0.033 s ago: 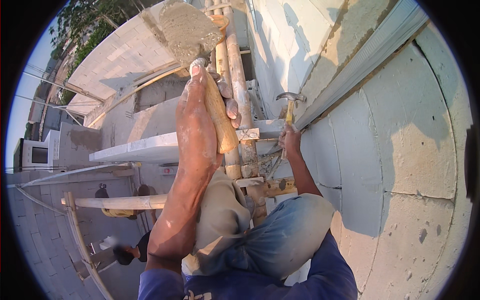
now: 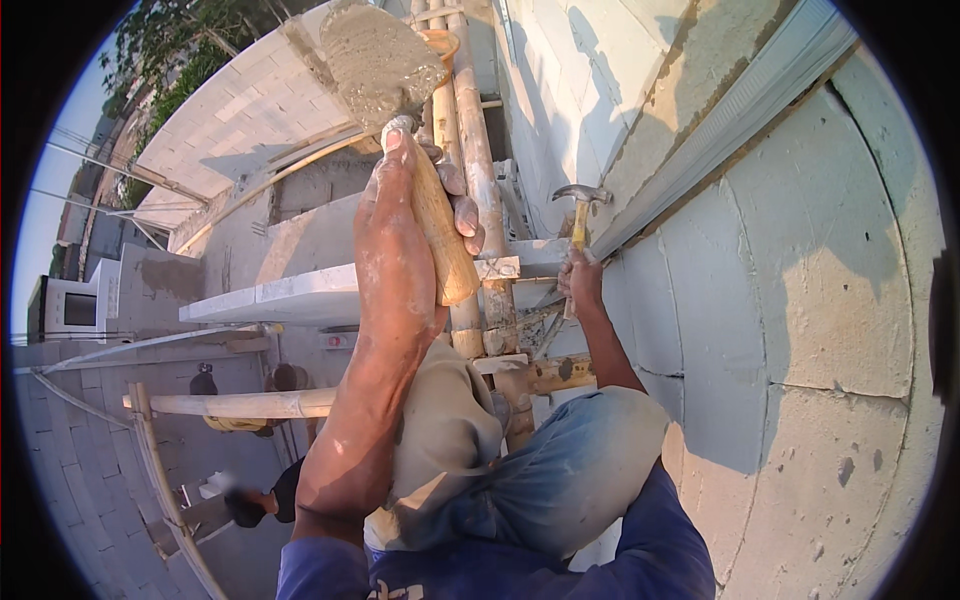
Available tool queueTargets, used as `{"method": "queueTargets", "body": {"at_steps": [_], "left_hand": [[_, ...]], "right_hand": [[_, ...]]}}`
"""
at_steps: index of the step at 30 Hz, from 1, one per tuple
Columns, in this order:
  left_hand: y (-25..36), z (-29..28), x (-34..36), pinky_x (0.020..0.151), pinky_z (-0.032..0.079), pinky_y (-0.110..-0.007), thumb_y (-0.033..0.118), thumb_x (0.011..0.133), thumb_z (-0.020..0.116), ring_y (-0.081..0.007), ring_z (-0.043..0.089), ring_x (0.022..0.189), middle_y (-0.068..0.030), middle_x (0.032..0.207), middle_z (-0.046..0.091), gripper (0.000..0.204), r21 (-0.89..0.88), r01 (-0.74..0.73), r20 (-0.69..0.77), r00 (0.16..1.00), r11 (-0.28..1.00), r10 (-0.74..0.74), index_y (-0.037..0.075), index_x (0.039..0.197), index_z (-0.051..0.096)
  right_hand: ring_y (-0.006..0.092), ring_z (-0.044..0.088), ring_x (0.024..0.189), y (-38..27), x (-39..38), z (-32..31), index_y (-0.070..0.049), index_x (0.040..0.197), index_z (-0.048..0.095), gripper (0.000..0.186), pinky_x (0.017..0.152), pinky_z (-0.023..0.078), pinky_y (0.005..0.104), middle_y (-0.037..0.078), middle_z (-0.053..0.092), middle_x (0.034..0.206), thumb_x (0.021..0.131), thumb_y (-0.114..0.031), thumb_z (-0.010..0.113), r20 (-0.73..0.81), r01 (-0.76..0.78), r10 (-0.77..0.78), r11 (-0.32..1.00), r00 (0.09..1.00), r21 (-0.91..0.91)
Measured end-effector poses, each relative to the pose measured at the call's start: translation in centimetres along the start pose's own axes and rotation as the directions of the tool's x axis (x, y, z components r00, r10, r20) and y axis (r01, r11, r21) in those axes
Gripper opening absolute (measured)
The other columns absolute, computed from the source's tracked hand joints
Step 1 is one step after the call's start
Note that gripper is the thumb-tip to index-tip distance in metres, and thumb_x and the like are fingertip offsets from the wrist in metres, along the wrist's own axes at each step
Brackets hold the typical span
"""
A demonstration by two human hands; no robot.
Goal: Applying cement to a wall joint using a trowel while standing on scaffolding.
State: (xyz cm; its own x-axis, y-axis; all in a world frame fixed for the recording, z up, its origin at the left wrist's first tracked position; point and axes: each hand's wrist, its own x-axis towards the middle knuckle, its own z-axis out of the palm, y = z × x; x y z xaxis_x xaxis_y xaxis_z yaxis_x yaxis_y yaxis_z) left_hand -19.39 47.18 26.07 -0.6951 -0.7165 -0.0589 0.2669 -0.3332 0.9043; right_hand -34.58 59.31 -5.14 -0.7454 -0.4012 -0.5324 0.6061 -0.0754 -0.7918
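My left hand (image 2: pixel 405 230) is raised and wrapped round the wooden handle of a trowel (image 2: pixel 447 240). Wet grey mortar (image 2: pixel 380 65) covers the trowel's blade, which points away from me. Farther right, my right hand (image 2: pixel 580 280) grips a claw hammer (image 2: pixel 580 208) by its yellowish handle, head up, close to the block wall (image 2: pixel 700 300). Past the trowel, an orange tub (image 2: pixel 442 45) is partly hidden behind the blade and the poles.
Bamboo poles (image 2: pixel 478 150) run away from me between my knees and the wall. Another bamboo pole (image 2: pixel 250 404) crosses at the left. A pale ledge (image 2: pixel 280 297) juts out beyond it. Lower down at left is a person (image 2: pixel 265 505), with another person (image 2: pixel 235 420) partly behind the pole.
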Motion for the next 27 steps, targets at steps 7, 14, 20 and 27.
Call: {"method": "queueTargets", "body": {"at_steps": [7, 14, 20, 27], "left_hand": [[0.1, -0.1, 0.0, 0.048, 0.044, -0.024, 0.039, 0.1, 0.04, -0.0107, 0.05, 0.054, -0.0043, 0.074, 0.05, 0.035, -0.021, -0.034, -0.03, 0.999, 0.999, 0.033, 0.006, 0.089, 0.046], [-0.5, 0.4, -0.1, 0.049, 0.044, -0.025, 0.039, 0.1, 0.041, -0.0104, 0.051, 0.057, -0.0043, 0.075, 0.05, 0.034, -0.014, -0.018, -0.017, 1.0, 1.0, 0.018, 0.006, 0.091, 0.047], [0.0, -0.3, -0.1, 0.049, 0.043, -0.024, 0.039, 0.1, 0.042, -0.0106, 0.05, 0.057, -0.0048, 0.076, 0.051, 0.034, -0.009, -0.053, -0.015, 0.998, 0.999, 0.053, 0.006, 0.093, 0.047], [0.2, 0.0, -0.7, 0.05, 0.039, -0.023, 0.037, 0.101, 0.04, -0.0088, 0.045, 0.06, -0.0045, 0.081, 0.049, 0.03, 0.004, -0.063, 0.016, 0.998, 0.998, 0.063, 0.008, 0.103, 0.045]], "right_hand": [[0.0064, 0.033, 0.038, 0.8, 0.4, -1.1, -0.009, 0.086, 0.048, 0.019, 0.033, 0.023, 0.0222, 0.0, 0.045, 0.061, 0.095, -0.026, 0.05, -0.014, -0.034, 0.033, 0.997, 0.999, -0.07], [0.0079, 0.034, 0.039, 4.4, 5.4, -4.7, -0.007, 0.088, 0.049, 0.016, 0.033, 0.025, 0.0233, 0.001, 0.047, 0.063, 0.094, -0.021, 0.05, 0.002, -0.219, 0.22, 0.974, 0.976, -0.061], [0.0079, 0.034, 0.04, 5.7, 5.6, -4.5, -0.004, 0.097, 0.052, 0.02, 0.034, 0.026, 0.0233, 0.001, 0.047, 0.063, 0.094, -0.023, 0.052, -0.003, -0.255, 0.256, 0.961, 0.967, -0.112], [0.0079, 0.034, 0.04, 7.4, 7.6, -5.1, -0.001, 0.1, 0.053, 0.023, 0.034, 0.026, 0.0235, 0.003, 0.048, 0.063, 0.091, -0.023, 0.054, -0.057, -0.235, 0.229, 0.964, 0.972, -0.126]]}}
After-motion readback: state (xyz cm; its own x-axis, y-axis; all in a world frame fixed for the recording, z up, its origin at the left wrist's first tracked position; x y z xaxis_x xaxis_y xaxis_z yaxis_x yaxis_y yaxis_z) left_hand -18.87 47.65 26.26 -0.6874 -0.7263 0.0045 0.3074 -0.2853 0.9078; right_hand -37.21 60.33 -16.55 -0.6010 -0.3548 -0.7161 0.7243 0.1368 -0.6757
